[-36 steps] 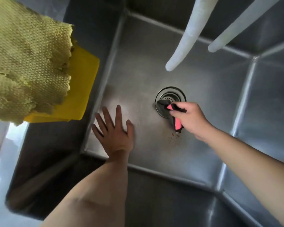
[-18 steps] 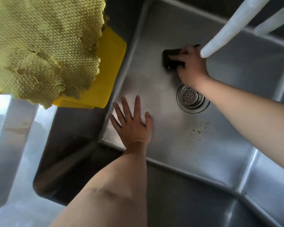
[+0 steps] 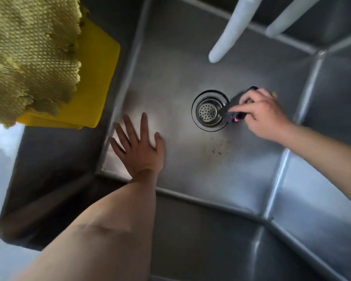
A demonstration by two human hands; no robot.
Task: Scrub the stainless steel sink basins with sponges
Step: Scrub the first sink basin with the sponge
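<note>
I look straight down into a stainless steel sink basin (image 3: 241, 171). My right hand (image 3: 265, 114) grips a dark sponge with a pink layer (image 3: 234, 117) and holds it against the right rim of the round drain strainer (image 3: 209, 111). Fingers cover most of the sponge. My left hand (image 3: 139, 147) lies flat on the basin floor near the left wall, fingers spread, holding nothing. A few small brown specks (image 3: 218, 150) mark the floor below the drain.
A yellow mesh cloth (image 3: 28, 53) hangs over the basin's left edge, on top of a yellow board (image 3: 97, 82). Two white tubes (image 3: 229, 35) reach down from the top over the basin's back. Steel walls rise on all sides.
My right hand brought the sponge from the basin floor behind the drain back to the drain's right rim. My left hand stayed flat in place. The camera shifted.
</note>
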